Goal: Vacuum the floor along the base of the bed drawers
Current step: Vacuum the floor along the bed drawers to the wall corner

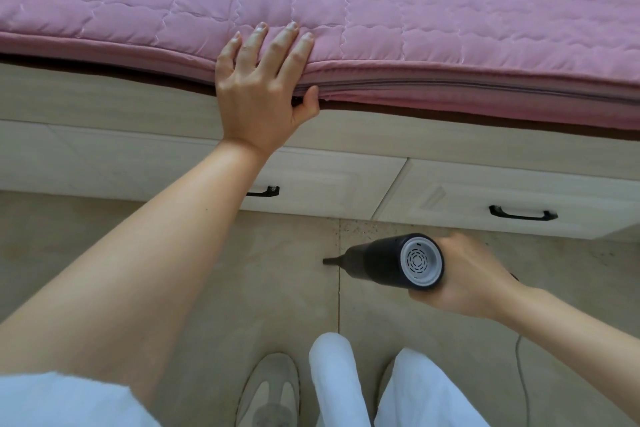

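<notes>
Right hand (464, 277) grips a handheld vacuum (391, 262); left hand (258, 87) braces on the pink mattress (415, 28), fingers flat, thumb hooked under its edge.
Black body, grey vented rear cap, narrow nozzle pointing left, low over the tiled floor (242, 270) near the white bed drawers (346, 180) with black handles; dark specks lie at the drawer base.

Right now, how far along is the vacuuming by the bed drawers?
Done: nothing clearly. In hand: the right hand grips the vacuum, its nozzle over the floor short of the drawers; the left hand braces on the mattress. Left: dark specks at the drawer base.
</notes>
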